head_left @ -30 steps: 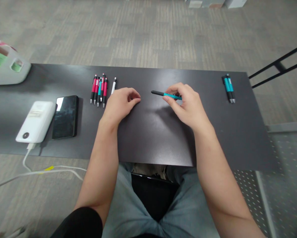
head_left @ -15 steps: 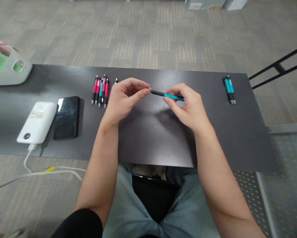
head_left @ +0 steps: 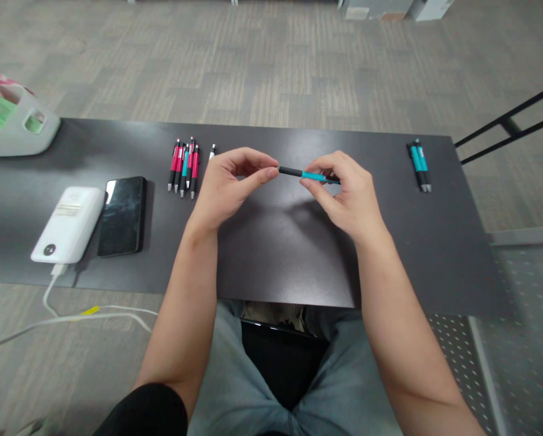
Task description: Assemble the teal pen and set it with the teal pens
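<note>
My right hand (head_left: 347, 195) holds a teal and black pen (head_left: 304, 174) level above the middle of the black table (head_left: 275, 254). The thumb and forefinger of my left hand (head_left: 228, 184) pinch the pen's black tip end. A row of several red pens with one teal pen (head_left: 183, 166) lies on the table left of my left hand. A white pen (head_left: 212, 151) pokes out behind that hand. Two teal pens (head_left: 419, 164) lie side by side at the table's far right.
A white power bank (head_left: 68, 223) with a white cable (head_left: 71, 312) and a black phone (head_left: 121, 213) lie at the left. A grey container (head_left: 21, 130) sits at the far left edge. A black metal frame (head_left: 510, 118) stands to the right.
My left hand rose from the table and moved right to the pen's black tip, where its fingers now pinch it. My right hand kept the pen almost still.
</note>
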`<state>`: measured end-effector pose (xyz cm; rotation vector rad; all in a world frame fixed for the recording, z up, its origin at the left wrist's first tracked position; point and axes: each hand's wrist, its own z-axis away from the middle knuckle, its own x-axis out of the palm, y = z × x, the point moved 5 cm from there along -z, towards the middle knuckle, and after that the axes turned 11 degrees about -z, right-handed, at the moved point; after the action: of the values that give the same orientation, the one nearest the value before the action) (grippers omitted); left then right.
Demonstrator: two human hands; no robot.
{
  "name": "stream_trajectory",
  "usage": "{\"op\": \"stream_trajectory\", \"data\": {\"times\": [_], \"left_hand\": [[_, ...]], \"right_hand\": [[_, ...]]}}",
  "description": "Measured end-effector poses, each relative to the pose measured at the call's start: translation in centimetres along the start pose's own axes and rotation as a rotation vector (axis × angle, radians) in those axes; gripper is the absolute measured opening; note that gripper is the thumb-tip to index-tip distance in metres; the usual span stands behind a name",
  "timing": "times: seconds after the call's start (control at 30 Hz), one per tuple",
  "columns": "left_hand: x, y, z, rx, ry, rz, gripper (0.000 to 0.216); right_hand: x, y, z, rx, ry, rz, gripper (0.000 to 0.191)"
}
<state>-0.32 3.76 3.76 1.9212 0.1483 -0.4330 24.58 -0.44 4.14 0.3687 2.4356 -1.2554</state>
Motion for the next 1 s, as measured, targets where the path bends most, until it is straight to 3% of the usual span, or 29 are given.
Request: {"op": "stream_trajectory", "data": {"times": [0.3, 0.5, 0.63, 0.7, 0.87, 1.0], "left_hand": [[-0.1, 1.0, 0.2, -0.034, 0.013, -0.176, 0.057], [-0.1, 1.0, 0.3, -0.029, 0.014, -0.200, 0.049], [-0.1, 1.1, 0.3, -0.004, 0.016, -0.201, 0.037], [-0.1, 1.2, 0.3, 0.007, 0.014, -0.182, 0.035], [0.2, 0.8, 0.4, -0.049, -0.017, -0.117, 0.062], [0.7, 0.3, 0.5, -0.044, -0.033, -0.146, 0.070]], "right_hand": [[0.0, -0.2, 0.2, 0.089, -0.075, 0.042, 0.038], [0.0, -0.3, 0.3, 0.076, -0.055, 0.020, 0.030], [0.2, -0.2, 0.2, 0.110, -0.112, 0.016, 0.041], [0.2, -0.1, 0.2, 0.123, -0.107, 0.022, 0.037], [0.0, -0.2, 0.4, 0.067, -0.076, 0.021, 0.017], [0.1, -0.2, 0.4, 0.064, -0.084, 0.029, 0.012]]}}
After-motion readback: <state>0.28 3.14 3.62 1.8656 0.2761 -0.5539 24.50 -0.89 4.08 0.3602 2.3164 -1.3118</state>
